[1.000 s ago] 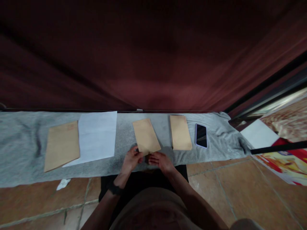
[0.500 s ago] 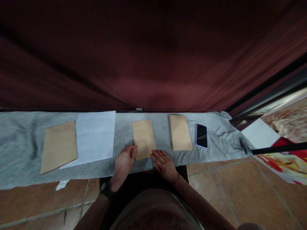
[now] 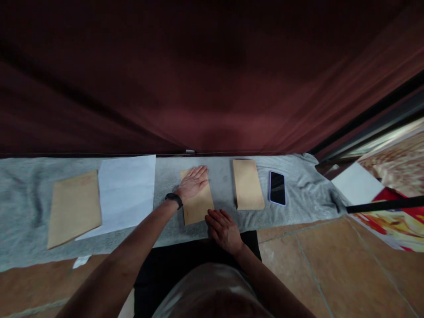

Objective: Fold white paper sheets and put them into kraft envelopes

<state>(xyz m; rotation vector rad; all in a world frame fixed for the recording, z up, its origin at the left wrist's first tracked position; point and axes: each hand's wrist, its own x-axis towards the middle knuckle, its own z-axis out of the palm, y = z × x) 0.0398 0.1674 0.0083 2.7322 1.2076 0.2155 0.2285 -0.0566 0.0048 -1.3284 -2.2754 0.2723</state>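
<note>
A brown paper envelope (image 3: 198,206) lies in front of me on a grey cloth (image 3: 223,181). My left hand (image 3: 194,182) rests flat across its upper part, fingers stretched toward the far right corner, and hides that part. At the envelope's lower right corner lies my right hand (image 3: 225,230), palm down, with its fingers out straight and their tips at the corner. To the right is a stack of brown envelopes (image 3: 249,185). On the left, another brown envelope or pile (image 3: 75,207) partly covers white paper (image 3: 127,194).
A phone (image 3: 277,188) in a pale purple case lies right of the stack. Behind the cloth hangs a dark red curtain (image 3: 212,110). Tiled floor (image 3: 298,260) shows below the front edge. At far right are a white sheet (image 3: 357,184) and a colourful printed bag or sheet (image 3: 397,225).
My left hand has moved from the envelope's lower left edge up onto its upper part and flattened out. My right hand stays by the lower right corner.
</note>
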